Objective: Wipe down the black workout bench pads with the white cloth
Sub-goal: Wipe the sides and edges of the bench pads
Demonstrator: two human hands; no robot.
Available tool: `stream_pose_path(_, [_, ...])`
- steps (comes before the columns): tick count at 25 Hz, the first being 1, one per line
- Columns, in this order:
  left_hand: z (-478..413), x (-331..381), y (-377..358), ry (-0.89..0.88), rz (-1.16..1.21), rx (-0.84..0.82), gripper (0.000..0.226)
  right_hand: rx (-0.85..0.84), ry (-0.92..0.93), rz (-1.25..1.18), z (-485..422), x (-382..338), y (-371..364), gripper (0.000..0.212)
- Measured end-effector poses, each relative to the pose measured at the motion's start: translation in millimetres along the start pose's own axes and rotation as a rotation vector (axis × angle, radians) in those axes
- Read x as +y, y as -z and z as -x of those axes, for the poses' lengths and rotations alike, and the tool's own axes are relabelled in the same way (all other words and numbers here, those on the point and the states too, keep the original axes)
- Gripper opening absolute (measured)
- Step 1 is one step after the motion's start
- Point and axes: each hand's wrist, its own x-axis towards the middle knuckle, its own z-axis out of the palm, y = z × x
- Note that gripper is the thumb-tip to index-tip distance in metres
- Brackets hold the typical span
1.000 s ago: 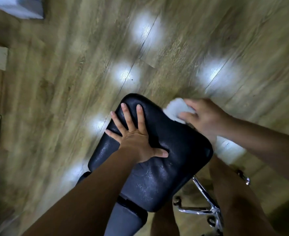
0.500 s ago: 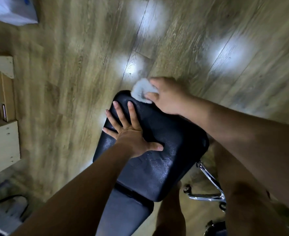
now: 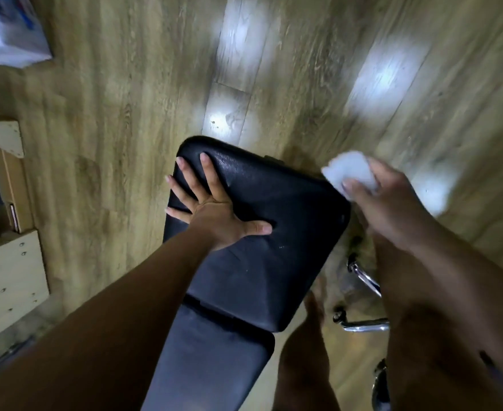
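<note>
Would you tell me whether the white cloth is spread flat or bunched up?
Bunched up: the right hand grips the white cloth as a wad.

Left hand [image 3: 214, 216] lies on the pad [image 3: 291, 203], right hand [image 3: 392, 209] holds cloth [image 3: 348, 172] at its right edge

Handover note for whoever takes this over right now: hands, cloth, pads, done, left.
Left hand: open, flat, fingers spread, pressing on the far pad.
Right hand: grips the bunched cloth at that pad's far right corner. Motion blur hides whether it touches.
Near pad: lies closer to the person, with no hand or cloth on it.
Done: cannot tell how much of the far pad is wiped.
Left: probably finish the far pad, including under the left hand, then wipe the near pad.
</note>
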Motion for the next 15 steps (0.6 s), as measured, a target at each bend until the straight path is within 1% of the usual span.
stream_pose_path(1, [0, 1, -1, -0.002, 0.004, 0.01, 0.165, -0.021, 0.048, 0.004, -11, -3, -3, 0.048])
stream_pose_path(2, [2, 1, -3, -0.005, 0.008, 0.017, 0.165, -0.031, 0.069, -0.001, -15, -5, -5, 0.049])
stream_pose_path(3, [4, 1, -6, -0.013, 0.004, 0.025, 0.165, 0.027, 0.059, -0.032, -12, 4, -8, 0.047])
stream_pose_path(5, [6, -3, -9, -0.032, -0.007, 0.059, 0.163, 0.259, -0.009, -0.257, 11, 30, -23, 0.04])
stream_pose_path(6, [6, -5, -9, -0.042, -0.015, 0.081, 0.163, 0.354, -0.057, -0.34, 37, 44, -41, 0.039])
stream_pose_path(7, [6, -7, -12, -0.06, -0.028, 0.113, 0.162, 0.383, -0.1, -0.397, 72, 57, -69, 0.037])
stream_pose_path(9, [3, -11, -17, -0.088, -0.045, 0.165, 0.163, 0.31, -0.189, -0.459, 148, 82, -139, 0.036])
stream_pose_path(10, [4, -12, -19, -0.086, -0.05, 0.183, 0.163, 0.266, -0.226, -0.434, 179, 84, -168, 0.036])
stream_pose_path(11, [5, -14, -20, -0.082, -0.052, 0.198, 0.162, 0.247, -0.221, -0.398, 190, 81, -181, 0.038])
stream_pose_path(12, [6, -15, -21, -0.079, -0.055, 0.208, 0.161, 0.269, -0.204, -0.387, 186, 82, -179, 0.038])
stream_pose_path(14, [5, -16, -22, -0.074, -0.068, 0.227, 0.159, 0.33, -0.144, -0.313, 147, 84, -149, 0.038])
stream_pose_path(15, [3, -17, -23, -0.077, -0.073, 0.246, 0.159, 0.335, -0.101, -0.31, 127, 82, -130, 0.045])
